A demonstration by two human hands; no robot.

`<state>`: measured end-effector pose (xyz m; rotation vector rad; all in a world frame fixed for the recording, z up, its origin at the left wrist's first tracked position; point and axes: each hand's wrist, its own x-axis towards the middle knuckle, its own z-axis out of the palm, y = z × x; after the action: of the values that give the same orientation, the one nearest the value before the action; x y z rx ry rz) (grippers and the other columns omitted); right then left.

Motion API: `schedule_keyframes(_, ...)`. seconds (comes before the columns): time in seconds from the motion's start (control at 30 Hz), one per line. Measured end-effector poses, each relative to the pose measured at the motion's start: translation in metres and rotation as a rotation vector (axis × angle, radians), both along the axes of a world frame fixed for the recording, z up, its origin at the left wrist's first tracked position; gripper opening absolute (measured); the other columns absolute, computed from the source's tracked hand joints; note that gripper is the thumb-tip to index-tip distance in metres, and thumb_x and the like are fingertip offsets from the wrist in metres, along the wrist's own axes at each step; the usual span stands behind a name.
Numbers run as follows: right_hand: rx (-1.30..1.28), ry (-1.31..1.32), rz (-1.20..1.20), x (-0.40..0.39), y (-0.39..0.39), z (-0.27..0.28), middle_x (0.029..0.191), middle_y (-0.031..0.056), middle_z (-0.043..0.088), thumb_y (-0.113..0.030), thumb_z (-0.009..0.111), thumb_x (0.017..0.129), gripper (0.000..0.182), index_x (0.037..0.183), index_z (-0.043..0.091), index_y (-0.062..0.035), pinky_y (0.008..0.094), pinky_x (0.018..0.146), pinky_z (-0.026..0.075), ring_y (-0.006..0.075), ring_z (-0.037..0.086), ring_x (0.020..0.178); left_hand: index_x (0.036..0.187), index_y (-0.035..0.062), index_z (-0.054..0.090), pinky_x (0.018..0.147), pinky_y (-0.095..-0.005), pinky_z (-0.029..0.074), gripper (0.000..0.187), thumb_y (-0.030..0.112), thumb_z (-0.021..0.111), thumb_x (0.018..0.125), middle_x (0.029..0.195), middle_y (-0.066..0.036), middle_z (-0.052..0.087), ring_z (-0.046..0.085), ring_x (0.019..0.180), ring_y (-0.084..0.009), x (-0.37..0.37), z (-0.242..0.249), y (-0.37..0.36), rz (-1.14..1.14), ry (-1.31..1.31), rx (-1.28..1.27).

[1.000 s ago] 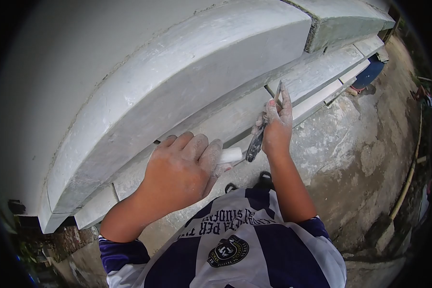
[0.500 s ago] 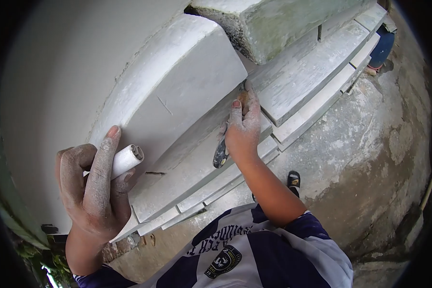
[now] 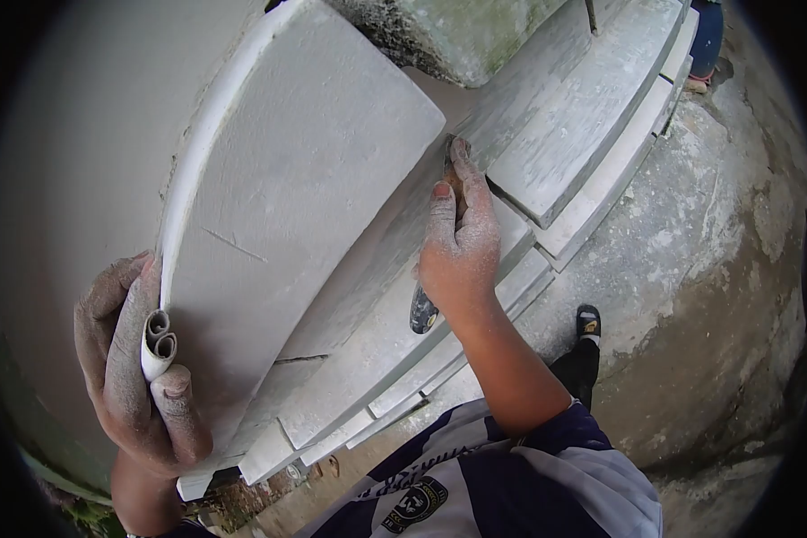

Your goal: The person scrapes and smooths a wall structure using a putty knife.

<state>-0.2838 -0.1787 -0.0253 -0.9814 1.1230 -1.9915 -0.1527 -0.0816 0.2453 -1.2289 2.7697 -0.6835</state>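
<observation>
In my left hand [image 3: 134, 377], coated with pale dust, is a rolled-up sheet of sandpaper [image 3: 159, 351], its two curled ends facing up. The fingers close round it beside the rounded outer edge of a grey-white curved block [image 3: 278, 170]. My right hand [image 3: 462, 242], also dusty, grips a putty knife [image 3: 424, 309]. The dark handle end sticks out below the palm, and the blade lies partly hidden along the fingers. Its tip points up, close to the lower right corner of the curved block. A thin scratch line shows on the block's face.
Stepped pale slabs [image 3: 601, 99] curve along the right, with narrow gaps between them. A rough mossy block [image 3: 475, 36] stands at the top. Stained concrete ground [image 3: 690, 269] lies to the right, with a sandalled foot [image 3: 588, 323] on it. A blue object [image 3: 707, 40] stands at upper right.
My left hand has moved left and down along the block's edge, turning the sandpaper roll more upright. The right hand keeps its hold on the putty knife. The view has shifted closer to the block.
</observation>
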Motion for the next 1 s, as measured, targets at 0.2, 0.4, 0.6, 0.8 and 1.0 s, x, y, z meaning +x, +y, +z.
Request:
schedule_keyframes(0.2,0.085,0.028,0.041,-0.009,0.006,0.008,0.137,0.0331,0.053,-0.005,0.049,0.101,0.046,0.144,0.042,0.0097,0.0414,0.103,0.048,0.0435,0.053,0.131,0.136,-0.0132,0.050,0.107,-0.0506,0.040,0.053,0.028,0.036,0.105,0.136,-0.030,0.050,0.050,0.130,-0.0408,0.003,0.006,0.000,0.027,-0.035,0.079)
schedule_keyframes(0.4,0.025,-0.035,0.058,0.000,0.008,0.003,0.137,0.0329,0.053,-0.005,0.050,0.100,0.046,0.144,0.042,0.0087,0.0419,0.103,0.049,0.0429,0.053,0.131,0.136,-0.0133,0.050,0.111,-0.0514,0.036,0.054,0.028,0.036,0.104,0.139,-0.029,0.049,0.047,0.132,-0.0401,0.007,0.006,0.000,0.053,0.019,0.098)
schedule_keyframes(0.6,-0.093,0.036,-0.085,0.021,0.007,-0.009,0.136,0.0341,0.053,-0.004,0.051,0.100,0.046,0.143,0.043,0.0080,0.0414,0.101,0.050,0.0416,0.055,0.129,0.136,-0.0125,0.050,0.112,-0.0516,0.034,0.055,0.031,0.037,0.104,0.141,-0.029,0.048,0.047,0.133,-0.0398,0.009,0.004,0.002,0.102,0.106,0.117)
schedule_keyframes(0.8,0.108,-0.263,0.077,-0.023,-0.013,0.018,0.130,0.0329,0.058,-0.003,0.050,0.099,0.045,0.142,0.044,0.0098,0.0410,0.098,0.052,0.0419,0.059,0.124,0.134,-0.0133,0.051,0.111,-0.0511,0.035,0.055,0.031,0.038,0.104,0.138,-0.028,0.050,0.048,0.131,-0.0392,0.009,0.003,0.001,0.087,0.103,0.096)
schedule_keyframes(1.0,-0.082,0.019,-0.050,0.000,0.000,-0.004,0.128,0.0347,0.059,-0.001,0.052,0.096,0.047,0.141,0.045,0.0093,0.0432,0.097,0.053,0.0446,0.061,0.121,0.132,-0.0141,0.053,0.107,-0.0489,0.037,0.057,0.032,0.039,0.103,0.135,-0.028,0.052,0.050,0.126,-0.0384,0.001,-0.001,0.001,0.085,0.159,0.102)
